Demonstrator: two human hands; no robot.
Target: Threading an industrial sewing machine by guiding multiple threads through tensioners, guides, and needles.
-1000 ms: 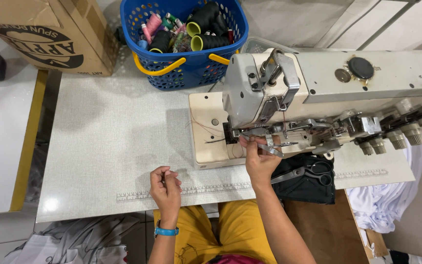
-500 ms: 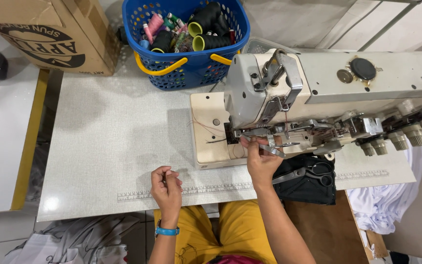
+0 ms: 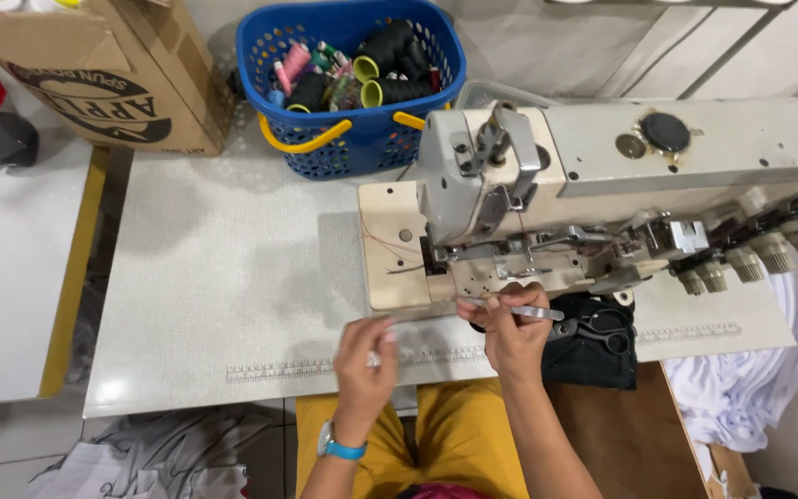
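Note:
My right hand (image 3: 508, 325) is closed on metal tweezers (image 3: 521, 312), just below the needle area of a cream industrial sewing machine (image 3: 602, 176). My left hand (image 3: 365, 360) rests on the table's front edge with fingers curled, its thumb and finger pinched as if on a fine thread; the thread itself is too thin to make out. A blue band sits on the left wrist.
A blue basket (image 3: 348, 83) of thread cones stands behind the machine, with a cardboard box (image 3: 103, 74) to its left. Black scissors (image 3: 602, 325) lie on black cloth (image 3: 593, 356) at right. White fabric (image 3: 750, 388) hangs at the table's right end.
The view has shifted slightly. My left hand lifted and moved a little right toward the machine; my right hand stays at the needle area with the tweezers.

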